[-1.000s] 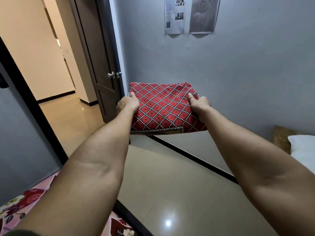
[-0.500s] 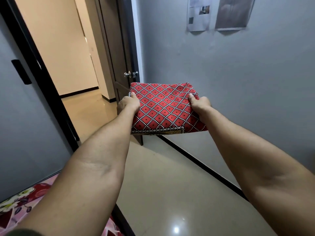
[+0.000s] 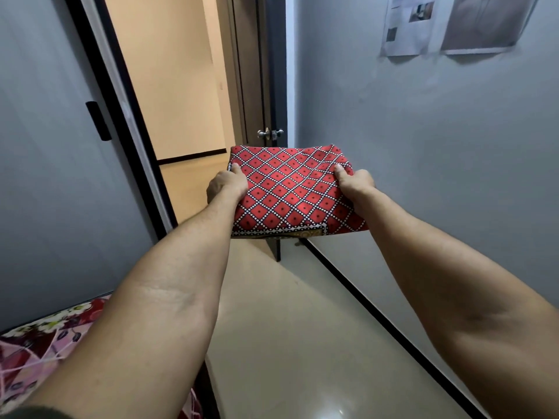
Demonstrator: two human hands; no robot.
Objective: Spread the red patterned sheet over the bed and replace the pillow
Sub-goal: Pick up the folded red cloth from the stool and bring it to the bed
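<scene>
Red diamond-patterned sheet (image 3: 290,192), still folded into a flat bundle, is held out at arm's length at 12 o'clock, above the glossy floor (image 3: 302,343). Left hand (image 3: 227,184) grips its left edge, right hand (image 3: 355,182) its right edge, thumbs on top. Floral bedding (image 3: 36,343) lies at 8 o'clock.

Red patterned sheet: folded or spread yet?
Folded. The red patterned sheet is a compact rectangle gripped in mid-air by the left hand and right hand.

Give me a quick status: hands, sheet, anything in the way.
Left hand and right hand both grip the folded red sheet, held out over the floor. Not yet spread. Nothing blocks it.
</scene>
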